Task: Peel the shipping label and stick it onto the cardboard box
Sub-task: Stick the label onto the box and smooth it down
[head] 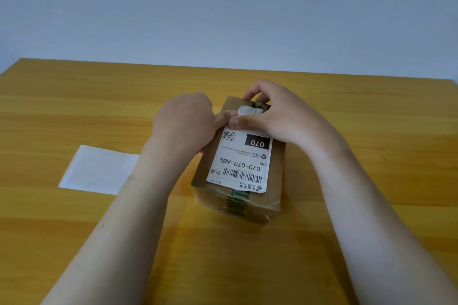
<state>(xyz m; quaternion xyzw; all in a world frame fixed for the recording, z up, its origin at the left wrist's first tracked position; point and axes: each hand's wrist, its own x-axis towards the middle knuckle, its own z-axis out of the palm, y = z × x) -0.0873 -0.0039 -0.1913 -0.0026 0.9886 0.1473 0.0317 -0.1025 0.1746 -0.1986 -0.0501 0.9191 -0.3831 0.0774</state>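
A brown cardboard box point(275, 176) with green tape lies lengthwise in the middle of the table. A white shipping label point(241, 161) with a barcode and "070-070-A80" lies flat on its top face, printed upside down to me. My left hand point(184, 122) rests against the box's left side, its fingertip on the label's far left corner. My right hand point(275, 111) arches over the far end of the box, thumb pressing the label's far edge, fingers wrapped around the box's far end. The label's far part is hidden under my fingers.
A white backing sheet point(99, 169) lies flat on the table to the left of the box. The yellow wooden table point(371, 143) stretches on all sides, with a plain pale wall behind its far edge.
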